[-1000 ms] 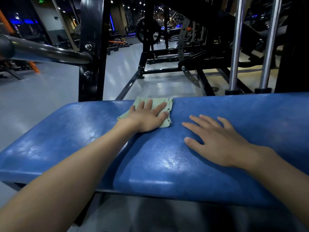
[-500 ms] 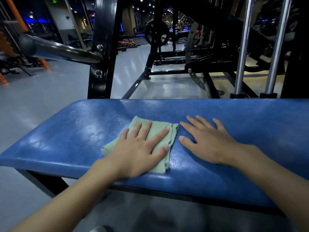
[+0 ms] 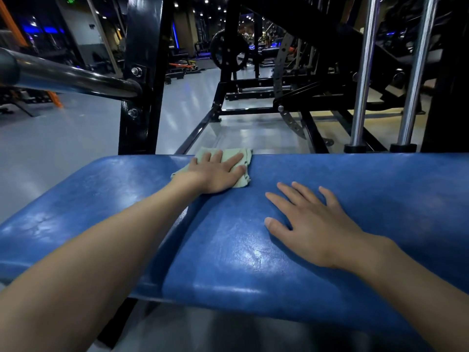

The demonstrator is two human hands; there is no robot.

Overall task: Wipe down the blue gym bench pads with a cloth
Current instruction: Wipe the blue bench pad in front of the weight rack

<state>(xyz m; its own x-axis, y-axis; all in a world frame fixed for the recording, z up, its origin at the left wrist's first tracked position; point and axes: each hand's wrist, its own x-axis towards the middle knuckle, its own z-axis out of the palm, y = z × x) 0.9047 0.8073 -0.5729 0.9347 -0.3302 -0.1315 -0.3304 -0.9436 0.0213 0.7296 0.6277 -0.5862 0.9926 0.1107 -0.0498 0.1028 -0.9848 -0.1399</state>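
Seemingly overhanging the blue pad (image 3: 355,179), cloth (image 3: 228,151) lies pressed under straight-fingered left grip (image 3: 215,177).

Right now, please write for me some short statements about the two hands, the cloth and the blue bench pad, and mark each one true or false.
1. The left hand presses the green cloth flat on the blue pad. True.
2. The right hand holds a second cloth. False: it rests bare on the pad with its fingers spread and holds nothing.
3. The cloth lies at the far edge of the pad. True.
4. The two hands touch each other. False: they are apart, with bare blue pad between them.
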